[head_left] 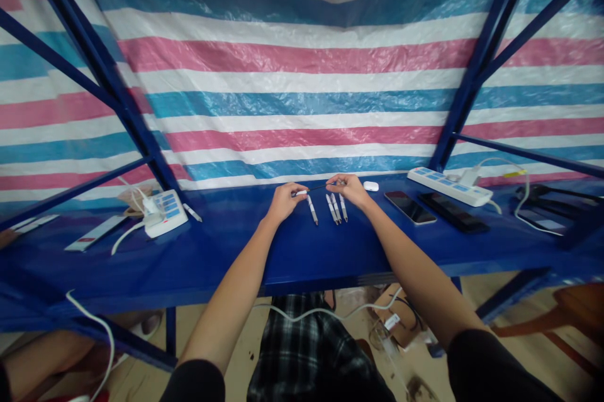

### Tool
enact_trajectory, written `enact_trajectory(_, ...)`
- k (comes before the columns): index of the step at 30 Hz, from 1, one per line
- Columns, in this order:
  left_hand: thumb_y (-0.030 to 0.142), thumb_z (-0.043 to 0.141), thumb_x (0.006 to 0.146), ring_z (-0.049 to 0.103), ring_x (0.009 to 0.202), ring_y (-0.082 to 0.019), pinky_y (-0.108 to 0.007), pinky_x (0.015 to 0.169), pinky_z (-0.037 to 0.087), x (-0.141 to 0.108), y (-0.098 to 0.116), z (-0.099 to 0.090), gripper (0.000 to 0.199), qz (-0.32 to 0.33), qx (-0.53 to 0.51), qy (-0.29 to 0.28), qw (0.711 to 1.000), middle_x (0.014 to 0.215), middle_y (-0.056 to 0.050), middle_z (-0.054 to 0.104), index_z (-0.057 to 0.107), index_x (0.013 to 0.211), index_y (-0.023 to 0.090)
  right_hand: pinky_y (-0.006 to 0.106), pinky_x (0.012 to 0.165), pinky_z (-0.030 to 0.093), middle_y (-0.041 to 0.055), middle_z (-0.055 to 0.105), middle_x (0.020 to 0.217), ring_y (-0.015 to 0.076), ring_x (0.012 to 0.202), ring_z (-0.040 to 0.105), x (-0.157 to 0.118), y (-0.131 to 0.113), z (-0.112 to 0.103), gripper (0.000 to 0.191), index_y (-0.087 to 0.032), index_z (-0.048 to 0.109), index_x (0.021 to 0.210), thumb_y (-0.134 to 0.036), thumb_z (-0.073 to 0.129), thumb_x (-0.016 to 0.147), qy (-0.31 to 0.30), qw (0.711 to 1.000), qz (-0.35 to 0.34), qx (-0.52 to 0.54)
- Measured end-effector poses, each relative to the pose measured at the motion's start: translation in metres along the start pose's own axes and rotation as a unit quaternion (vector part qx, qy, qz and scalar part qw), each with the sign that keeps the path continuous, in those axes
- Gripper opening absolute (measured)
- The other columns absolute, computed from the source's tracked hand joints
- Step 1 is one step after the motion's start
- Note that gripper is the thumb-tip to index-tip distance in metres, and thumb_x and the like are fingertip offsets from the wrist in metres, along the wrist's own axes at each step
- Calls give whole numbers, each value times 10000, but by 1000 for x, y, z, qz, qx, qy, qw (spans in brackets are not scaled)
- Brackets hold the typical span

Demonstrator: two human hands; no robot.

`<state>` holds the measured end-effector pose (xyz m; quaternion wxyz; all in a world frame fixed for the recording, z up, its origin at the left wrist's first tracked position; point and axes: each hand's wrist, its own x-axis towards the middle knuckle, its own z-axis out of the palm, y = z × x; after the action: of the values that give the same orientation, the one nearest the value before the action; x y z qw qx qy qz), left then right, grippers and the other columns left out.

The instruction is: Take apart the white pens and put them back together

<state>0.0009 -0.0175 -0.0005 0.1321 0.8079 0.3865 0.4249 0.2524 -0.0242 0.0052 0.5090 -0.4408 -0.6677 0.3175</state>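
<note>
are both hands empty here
No, the left hand holds a white pen part and the right hand pinches a thin dark rod.

Blue tabletop [325, 257] — one white pen [313, 210] just nearside of the left fingers [296, 187]; three more pens [336, 208] in a loose row nearside of the right fingers [331, 183]. Small white case [371, 186] close right of the right fingers, then phone [409, 207] and black flat device [453, 212] farther right, white power strip [448, 186] behind. Well left of the left fingers — second power strip [167, 213], lone pen [192, 212] beside it, flat pale packet [94, 234] past it.
</note>
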Motion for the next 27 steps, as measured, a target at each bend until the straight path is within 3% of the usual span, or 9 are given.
enact_trajectory(7, 281, 772, 827, 679, 844, -188, -315, 826, 524, -2, 14, 4, 242, 2, -19, -11, 1000, 969, -56, 765, 791, 1054, 201, 275, 567, 329, -42, 510, 565, 126, 544, 428, -1, 0, 18, 376, -165, 770, 902, -480, 792, 697, -41, 999, -12, -20)
enact_trajectory(12, 288, 770, 824, 681, 846, -188, -311, 825, 535, -3, 18, 4, 219, 3, -19, 7, 1000, 932, -48, 761, 794, 1024, 201, 274, 559, 318, -38, 525, 561, 120, 528, 412, -1, -1, 16, 359, -163, 770, 863, -481, 788, 696, -49, 999, 8, -16)
enact_trajectory(20, 256, 767, 821, 678, 846, -185, -304, 819, 534, -3, 19, 3, 181, 5, -12, -17, 1000, 933, -45, 764, 798, 990, 202, 268, 585, 360, -8, 580, 615, 135, 591, 469, -2, 0, 17, 349, -162, 774, 831, -490, 779, 714, -61, 997, -4, -41)
enact_trajectory(27, 227, 753, 827, 665, 826, -176, -300, 808, 520, -2, 14, 3, 172, -12, 8, 15, 1000, 943, -38, 770, 793, 993, 205, 251, 449, 290, -5, 555, 657, 103, 474, 364, 6, 9, 8, 450, -152, 724, 1154, -479, 550, 898, -50, 995, 57, 66)
